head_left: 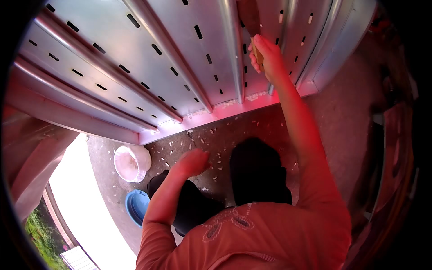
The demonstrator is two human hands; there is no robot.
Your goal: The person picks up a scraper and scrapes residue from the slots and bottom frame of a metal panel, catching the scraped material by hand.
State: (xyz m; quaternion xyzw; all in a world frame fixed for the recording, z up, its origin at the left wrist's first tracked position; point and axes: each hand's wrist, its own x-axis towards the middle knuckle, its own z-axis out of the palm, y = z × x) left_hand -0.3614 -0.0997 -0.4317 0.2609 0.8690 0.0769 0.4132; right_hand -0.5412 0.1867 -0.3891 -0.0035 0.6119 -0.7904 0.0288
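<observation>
My right hand (267, 56) is wrapped round the wooden handle of a scraper (250, 17). Its broad brownish blade points up against the slotted metal panel (180, 49), between two of the raised ribs. Over the floor by my knees, my left hand (194, 162) is curled into a loose fist, apart from the panel. No object shows in that fist, though its palm side is hidden.
Pale chips lie scattered on the dark floor (211, 155) below the panel's lower edge rail (216, 112). A white lined bucket (143, 158) stands at left, with a blue basin (137, 206) nearer me. Bright light enters beyond them; red light falls on the right.
</observation>
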